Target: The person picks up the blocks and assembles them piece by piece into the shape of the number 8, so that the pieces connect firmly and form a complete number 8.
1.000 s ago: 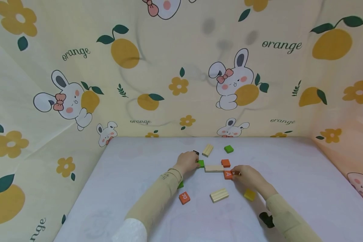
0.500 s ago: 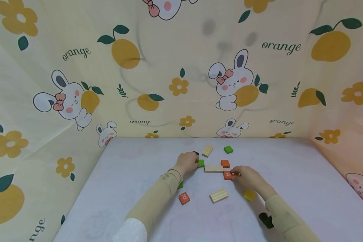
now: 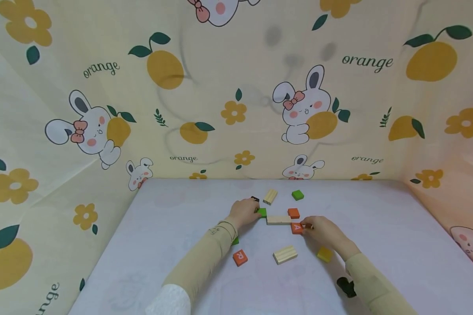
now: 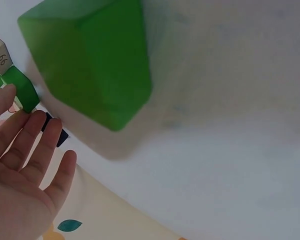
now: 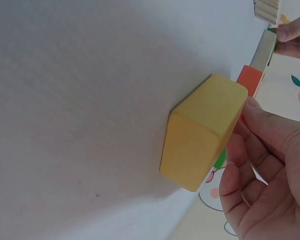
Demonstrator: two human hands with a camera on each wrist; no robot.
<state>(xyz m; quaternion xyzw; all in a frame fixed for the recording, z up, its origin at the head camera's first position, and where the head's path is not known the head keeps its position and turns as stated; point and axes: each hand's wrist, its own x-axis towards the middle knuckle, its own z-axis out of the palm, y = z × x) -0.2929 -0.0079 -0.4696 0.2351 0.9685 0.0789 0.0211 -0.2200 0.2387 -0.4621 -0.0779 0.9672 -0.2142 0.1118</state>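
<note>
Between the thumb and fingertips of my left hand (image 3: 243, 211) is a green block (image 3: 262, 213); the left wrist view shows the thumb on one side of this green block (image 4: 23, 89). It sits at the left end of a flat wooden plank (image 3: 278, 220). My right hand (image 3: 324, 230) pinches an orange block marked A (image 3: 297, 228) at the plank's near right corner. In the right wrist view the thumb lies against that orange block (image 5: 249, 80). A second orange block (image 3: 294, 213) lies at the plank's far right corner.
Nearer me lie an orange block marked R (image 3: 240, 257), a wooden plank piece (image 3: 285, 254) and a yellow block (image 3: 325, 253). My left forearm partly hides a green block (image 3: 235, 240). Farther back are another wooden piece (image 3: 270, 196) and a green block (image 3: 298, 195).
</note>
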